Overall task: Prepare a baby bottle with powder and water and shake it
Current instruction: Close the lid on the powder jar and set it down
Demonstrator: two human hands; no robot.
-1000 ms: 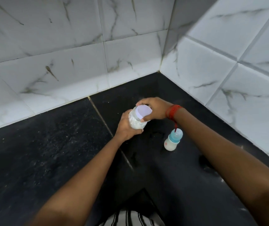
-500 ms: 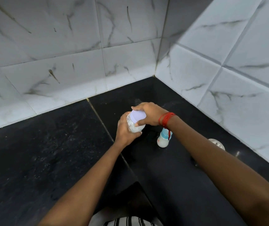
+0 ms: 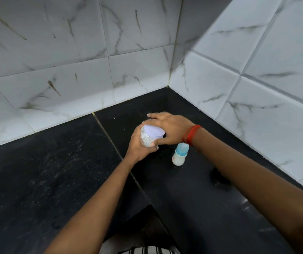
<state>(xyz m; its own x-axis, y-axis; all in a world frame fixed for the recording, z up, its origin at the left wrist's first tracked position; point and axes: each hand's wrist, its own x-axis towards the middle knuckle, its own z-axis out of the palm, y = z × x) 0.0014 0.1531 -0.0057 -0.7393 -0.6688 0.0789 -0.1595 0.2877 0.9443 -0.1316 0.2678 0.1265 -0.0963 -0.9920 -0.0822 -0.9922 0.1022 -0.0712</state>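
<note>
A clear jar of white powder (image 3: pixel 145 139) with a pale lilac lid (image 3: pixel 154 133) is held tilted above the black counter. My left hand (image 3: pixel 139 147) wraps the jar's body from below. My right hand (image 3: pixel 167 129), with a red thread at the wrist, lies over the lid's far edge with fingers curled around it. A small baby bottle (image 3: pixel 180 155) with a blue cap and milky white contents stands upright on the counter, just right of the jar and under my right wrist.
The black stone counter (image 3: pixel 55 180) runs into a corner of white marbled wall tiles (image 3: pixel 137 74) behind and to the right. A seam crosses the counter below the jar. A dark drain-like hole (image 3: pixel 219 177) lies beside my right forearm.
My right hand has shifted on the lid, its fingers spreading further over the far side. The jar stays in my left hand. The bottle has not moved.
</note>
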